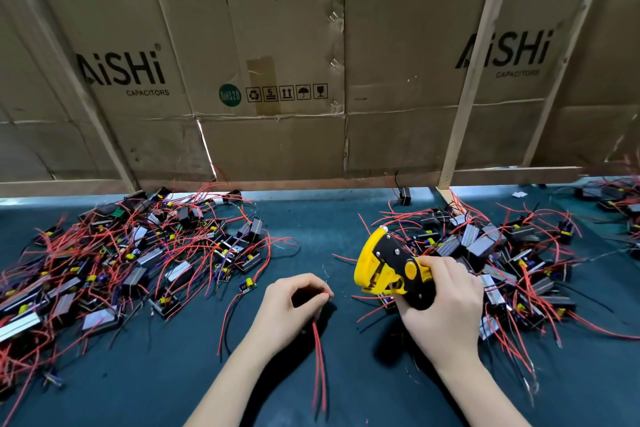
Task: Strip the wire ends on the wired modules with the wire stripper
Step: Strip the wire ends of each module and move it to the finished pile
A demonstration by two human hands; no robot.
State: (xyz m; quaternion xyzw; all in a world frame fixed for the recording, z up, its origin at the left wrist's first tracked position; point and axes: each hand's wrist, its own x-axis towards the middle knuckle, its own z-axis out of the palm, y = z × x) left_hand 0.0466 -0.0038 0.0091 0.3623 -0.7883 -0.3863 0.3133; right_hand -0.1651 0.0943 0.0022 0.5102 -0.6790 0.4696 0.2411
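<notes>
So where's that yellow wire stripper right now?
In the head view, the wire stripper sits right of centre, gripped by the right hand above the green mat, beside the right-hand pile of wired modules.

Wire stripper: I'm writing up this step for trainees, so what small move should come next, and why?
Probably bring the red wires pinched in the left hand across to the head of the wire stripper gripped by the right hand; the wire ends and tool are still apart.
</notes>
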